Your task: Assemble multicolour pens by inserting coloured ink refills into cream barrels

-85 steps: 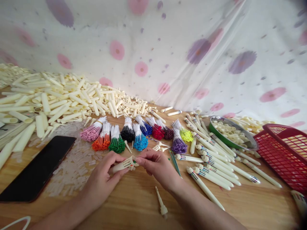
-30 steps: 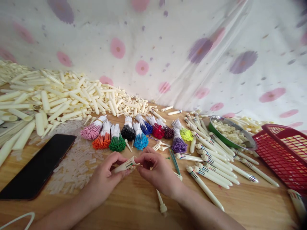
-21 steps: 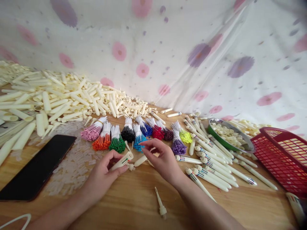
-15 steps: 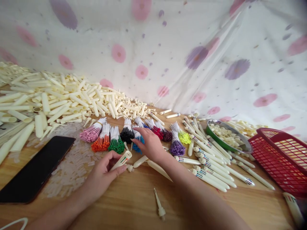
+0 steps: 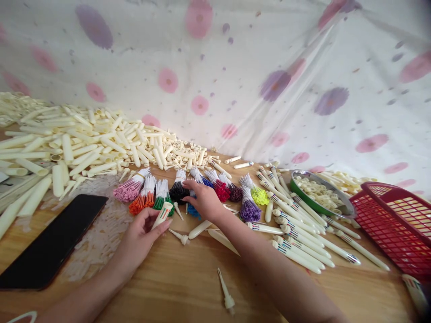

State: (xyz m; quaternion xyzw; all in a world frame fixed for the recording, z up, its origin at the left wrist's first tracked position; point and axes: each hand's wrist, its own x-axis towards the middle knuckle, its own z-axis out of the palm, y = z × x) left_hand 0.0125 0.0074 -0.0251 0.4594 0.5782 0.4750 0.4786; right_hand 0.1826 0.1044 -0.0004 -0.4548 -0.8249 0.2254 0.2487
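Between the thumb and fingers of my left hand point(image 5: 139, 235) is a cream pen barrel point(image 5: 162, 214), tilted up, with coloured slots near its upper end. My right hand point(image 5: 204, 199) reaches over the blue refill bundle point(image 5: 192, 211). Its thumb and index fingertip are apart at the right edge of the black refill bundle point(image 5: 178, 190); no refill shows between them. The green refill bundle point(image 5: 162, 190) lies just behind the barrel. Beside them are the orange point(image 5: 143, 199) and pink point(image 5: 129, 188) refill bundles. A small cream tip piece point(image 5: 180, 236) lies right of my left hand.
Cream barrels point(image 5: 84, 139) are heaped at the left. A black phone point(image 5: 54, 242) lies near clear plastic sleeves point(image 5: 97, 242). Rightward are the purple refill bundle point(image 5: 249, 208), multicolour pens point(image 5: 299, 249), a green-sided bowl point(image 5: 305, 202) and a red basket point(image 5: 393, 224). Another tip piece point(image 5: 225, 291) lies in front.
My left hand has drawn slightly left with the barrel, which now stands more upright. My right hand has shifted a little left and down toward the black refills.
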